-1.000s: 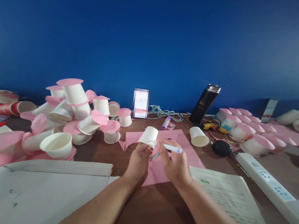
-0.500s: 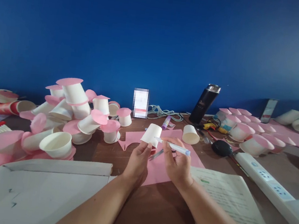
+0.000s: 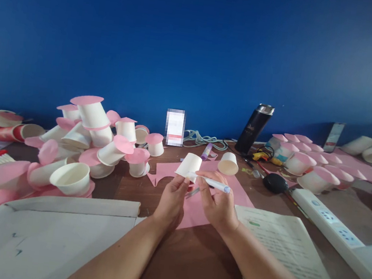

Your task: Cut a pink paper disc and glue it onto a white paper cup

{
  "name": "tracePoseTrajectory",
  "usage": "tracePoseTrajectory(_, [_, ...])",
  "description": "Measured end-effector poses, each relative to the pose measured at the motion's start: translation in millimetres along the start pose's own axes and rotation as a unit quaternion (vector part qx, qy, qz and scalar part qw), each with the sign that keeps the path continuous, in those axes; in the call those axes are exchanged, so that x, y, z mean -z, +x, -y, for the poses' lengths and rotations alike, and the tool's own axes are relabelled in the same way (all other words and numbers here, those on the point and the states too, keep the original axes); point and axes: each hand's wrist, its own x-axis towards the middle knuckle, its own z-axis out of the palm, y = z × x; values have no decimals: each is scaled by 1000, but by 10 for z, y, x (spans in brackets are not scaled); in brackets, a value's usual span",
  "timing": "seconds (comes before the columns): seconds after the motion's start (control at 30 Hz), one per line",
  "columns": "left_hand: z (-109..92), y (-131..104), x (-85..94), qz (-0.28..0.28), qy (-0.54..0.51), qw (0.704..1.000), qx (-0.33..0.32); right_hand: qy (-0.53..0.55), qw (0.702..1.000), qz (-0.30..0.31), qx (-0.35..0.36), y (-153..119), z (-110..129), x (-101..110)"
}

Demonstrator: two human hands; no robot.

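My left hand (image 3: 171, 201) is closed on a white paper cup (image 3: 190, 164), gripping it near its lower edge with the thumb on the side. In my right hand (image 3: 219, 203) is a white marker pen (image 3: 212, 183) with a pale blue end; its tip is at the cup's side, though I cannot make out any mark. Under both hands lies a cut sheet of pink paper (image 3: 196, 216), and scissors (image 3: 192, 193) rest on it, partly hidden. A second white paper cup (image 3: 228, 164) lies on its side just beyond my right hand.
At left, white cups with pink paper discs (image 3: 93, 113) are piled up; more pink-topped cups (image 3: 301, 164) stand at right. A black thermos (image 3: 255, 129), purple glue stick (image 3: 207, 151), black air blower (image 3: 275, 183), power strip (image 3: 329, 222), notebook (image 3: 282, 243) and white box lid (image 3: 66, 238) surround the hands.
The marker has moved slightly left and down along the cup held in my left hand. The loose cup behind my right hand has rolled a little to the left.
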Motion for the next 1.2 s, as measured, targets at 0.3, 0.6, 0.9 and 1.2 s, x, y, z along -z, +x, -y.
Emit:
tracePoseTrajectory(0.3, [-120,-43,-45,-60,115,991,-26,7,1000,27,4,18,10,28])
tracePoseTrajectory(0.6, [-55,-14,46,-30,275,955,-106,11,999,9,-52,19,-24,20])
tracePoseTrajectory(0.9, [10,-16,74,5,304,942,-141,56,992,7,-113,9,-48,40])
tracePoseTrajectory(1.2, [-40,-18,59,22,311,944,-110,175,974,0,-142,18,-52,-22])
